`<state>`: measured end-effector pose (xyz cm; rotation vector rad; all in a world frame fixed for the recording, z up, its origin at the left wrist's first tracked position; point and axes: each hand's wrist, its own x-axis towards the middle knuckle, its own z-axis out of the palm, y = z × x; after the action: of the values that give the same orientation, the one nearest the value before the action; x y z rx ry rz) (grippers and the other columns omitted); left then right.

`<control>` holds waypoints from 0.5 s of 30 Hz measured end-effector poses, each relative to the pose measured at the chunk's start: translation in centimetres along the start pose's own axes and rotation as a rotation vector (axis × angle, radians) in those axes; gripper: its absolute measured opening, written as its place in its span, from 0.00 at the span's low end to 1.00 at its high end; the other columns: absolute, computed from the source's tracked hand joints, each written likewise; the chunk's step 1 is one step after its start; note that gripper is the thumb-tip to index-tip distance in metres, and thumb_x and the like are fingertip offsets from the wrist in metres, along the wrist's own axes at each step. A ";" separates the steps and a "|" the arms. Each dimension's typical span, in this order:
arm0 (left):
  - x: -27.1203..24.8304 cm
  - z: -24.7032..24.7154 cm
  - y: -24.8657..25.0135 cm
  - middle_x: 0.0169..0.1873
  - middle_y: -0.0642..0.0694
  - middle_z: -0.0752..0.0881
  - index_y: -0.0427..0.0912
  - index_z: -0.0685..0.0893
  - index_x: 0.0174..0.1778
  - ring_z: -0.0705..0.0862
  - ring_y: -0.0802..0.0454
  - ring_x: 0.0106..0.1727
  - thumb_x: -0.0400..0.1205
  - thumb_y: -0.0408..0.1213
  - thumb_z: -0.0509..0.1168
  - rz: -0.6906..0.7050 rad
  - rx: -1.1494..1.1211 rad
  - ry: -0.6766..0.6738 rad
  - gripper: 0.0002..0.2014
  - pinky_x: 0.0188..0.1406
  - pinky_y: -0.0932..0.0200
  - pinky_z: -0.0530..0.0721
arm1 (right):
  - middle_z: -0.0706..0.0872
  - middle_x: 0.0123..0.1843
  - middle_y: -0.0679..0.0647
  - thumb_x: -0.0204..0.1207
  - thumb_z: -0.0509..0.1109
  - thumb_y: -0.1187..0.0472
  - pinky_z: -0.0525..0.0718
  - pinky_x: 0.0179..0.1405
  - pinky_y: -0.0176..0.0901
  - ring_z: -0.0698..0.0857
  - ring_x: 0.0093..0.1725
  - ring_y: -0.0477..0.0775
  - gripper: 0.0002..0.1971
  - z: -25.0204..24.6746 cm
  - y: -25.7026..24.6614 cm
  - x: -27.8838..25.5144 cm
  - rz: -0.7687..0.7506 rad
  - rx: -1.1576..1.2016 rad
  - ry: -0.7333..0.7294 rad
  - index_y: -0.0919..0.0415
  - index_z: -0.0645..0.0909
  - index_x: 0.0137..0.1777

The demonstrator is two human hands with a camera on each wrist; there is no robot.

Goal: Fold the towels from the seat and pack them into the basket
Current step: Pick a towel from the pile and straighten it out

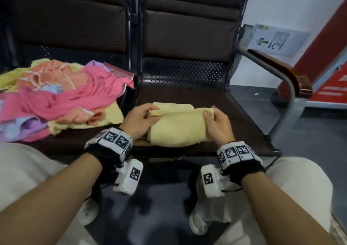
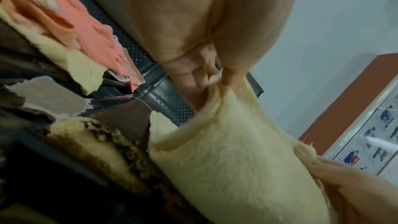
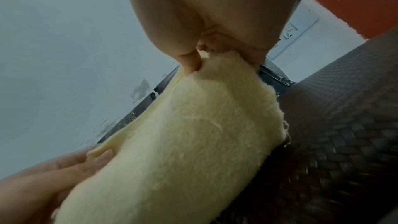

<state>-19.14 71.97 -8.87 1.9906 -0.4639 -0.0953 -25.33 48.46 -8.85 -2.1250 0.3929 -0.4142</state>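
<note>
Your yellow towel (image 1: 178, 126) lies half-folded at the near edge of the dark seat (image 1: 234, 117), bare cushion open to its right and behind. Your left hand (image 1: 139, 121) pinches its upper left corner, your right hand (image 1: 217, 124) the upper right. The towel pile (image 1: 62, 96) covers the neighbouring seat, apparently unfolded. Pale wall (image 1: 281, 6) beyond.

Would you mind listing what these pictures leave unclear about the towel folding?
- Basket: in no view; its location is unknown.
- Towel pile: head view's left edge cuts it off, layers overlap; count unclear.
- Yellow towel: number of folds hidden underneath.
- Left hand, right hand: fingertips buried in cloth.
</note>
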 end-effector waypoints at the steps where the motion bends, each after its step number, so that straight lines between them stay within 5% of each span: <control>1: 0.5 0.1 -0.3 0.46 0.41 0.89 0.44 0.85 0.49 0.85 0.42 0.50 0.78 0.35 0.70 -0.002 -0.022 0.046 0.06 0.56 0.45 0.81 | 0.83 0.42 0.50 0.81 0.62 0.53 0.74 0.46 0.46 0.81 0.50 0.57 0.09 0.2 0.1 0.4 0.014 -0.018 -0.003 0.56 0.79 0.45; 3: 1.8 0.2 -0.8 0.45 0.43 0.89 0.46 0.85 0.48 0.86 0.44 0.49 0.77 0.35 0.71 -0.013 -0.060 0.108 0.05 0.55 0.45 0.82 | 0.80 0.42 0.46 0.81 0.60 0.49 0.69 0.45 0.43 0.78 0.50 0.54 0.09 0.8 0.5 1.5 0.062 -0.060 -0.016 0.50 0.77 0.44; 7: 5.7 0.6 -2.1 0.40 0.48 0.88 0.51 0.85 0.43 0.85 0.55 0.42 0.77 0.31 0.70 -0.049 -0.135 0.148 0.08 0.49 0.54 0.83 | 0.79 0.44 0.49 0.80 0.62 0.50 0.69 0.47 0.42 0.76 0.50 0.54 0.09 2.0 1.6 4.3 0.116 -0.196 -0.096 0.54 0.79 0.52; 10: 9.0 0.6 -3.7 0.42 0.46 0.89 0.49 0.85 0.46 0.86 0.52 0.44 0.78 0.30 0.69 -0.100 -0.132 0.112 0.08 0.51 0.51 0.83 | 0.80 0.42 0.48 0.80 0.63 0.51 0.69 0.46 0.42 0.78 0.50 0.55 0.07 2.9 1.9 7.7 0.122 -0.206 -0.114 0.53 0.78 0.49; 15: 13.6 1.0 -6.2 0.46 0.43 0.89 0.59 0.85 0.47 0.86 0.49 0.46 0.79 0.30 0.66 -0.182 -0.080 0.045 0.15 0.48 0.47 0.85 | 0.80 0.45 0.49 0.81 0.64 0.51 0.71 0.47 0.40 0.78 0.50 0.52 0.12 4.6 2.2 12.9 0.147 -0.266 -0.179 0.55 0.80 0.57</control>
<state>-5.14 68.59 -12.89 1.9483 -0.2456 -0.1795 -12.15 45.12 -11.26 -2.3492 0.5200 -0.0883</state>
